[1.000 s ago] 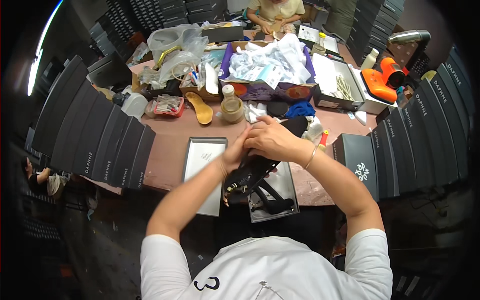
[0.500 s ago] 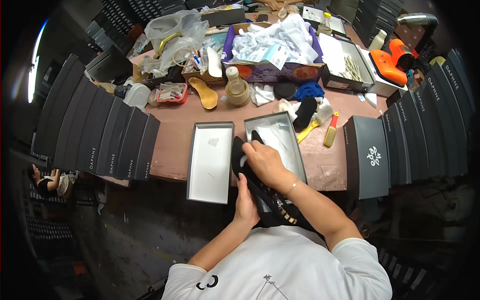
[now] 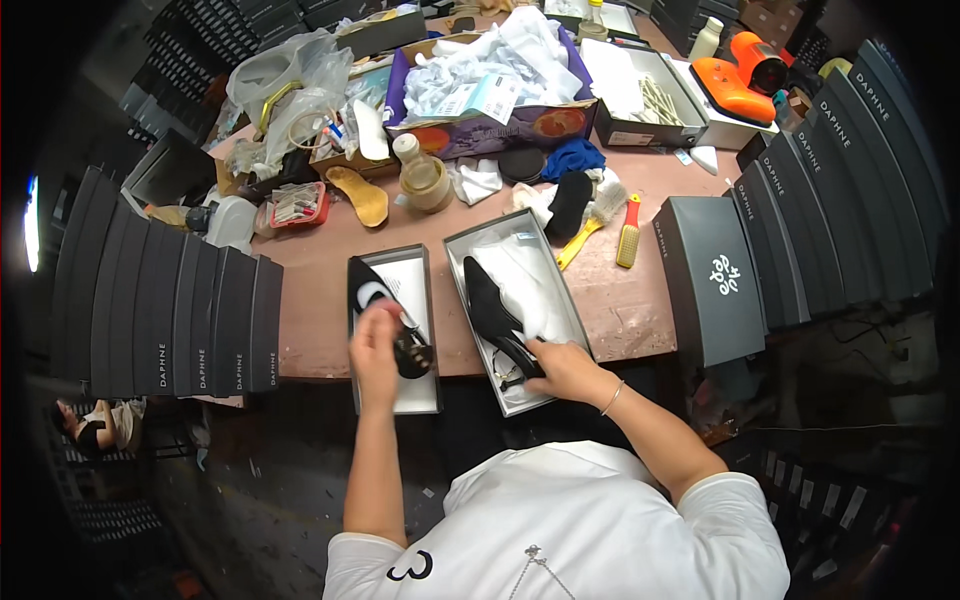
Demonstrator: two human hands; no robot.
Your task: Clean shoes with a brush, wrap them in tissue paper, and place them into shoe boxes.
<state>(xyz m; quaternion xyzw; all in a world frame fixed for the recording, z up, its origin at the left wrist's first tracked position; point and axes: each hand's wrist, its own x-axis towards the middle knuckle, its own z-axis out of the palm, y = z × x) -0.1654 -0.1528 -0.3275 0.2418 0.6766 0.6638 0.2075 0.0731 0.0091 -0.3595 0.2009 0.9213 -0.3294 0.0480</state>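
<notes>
My left hand (image 3: 374, 350) is closed round a black pointed shoe (image 3: 366, 270) with a pale insole and a decorated strap. It holds this shoe over the shallow grey box part with a white inside (image 3: 412, 272); whether the shoe touches the bottom is unclear. To the right, a second black pointed shoe (image 3: 490, 305) lies slanted in a grey shoe box (image 3: 572, 305) lined with white tissue paper (image 3: 525, 280). My right hand (image 3: 570, 374) grips that shoe by its heel end, at the near side of the box. The fingertips are partly hidden.
Dark shoe boxes stand in rows at the left (image 3: 170, 310) and right (image 3: 715, 285). Farther back are a glue bottle (image 3: 424, 180), a tan insole (image 3: 358, 196), a yellow-handled brush (image 3: 590, 228), a red-edged brush (image 3: 628, 232), a purple carton of paper (image 3: 480, 143) and an orange tool (image 3: 735, 90).
Both hands were together at the shoes above the boxes; now they are apart. One shoe has moved left over the shallow box part, the other down into the tissue-lined box. The view has shifted.
</notes>
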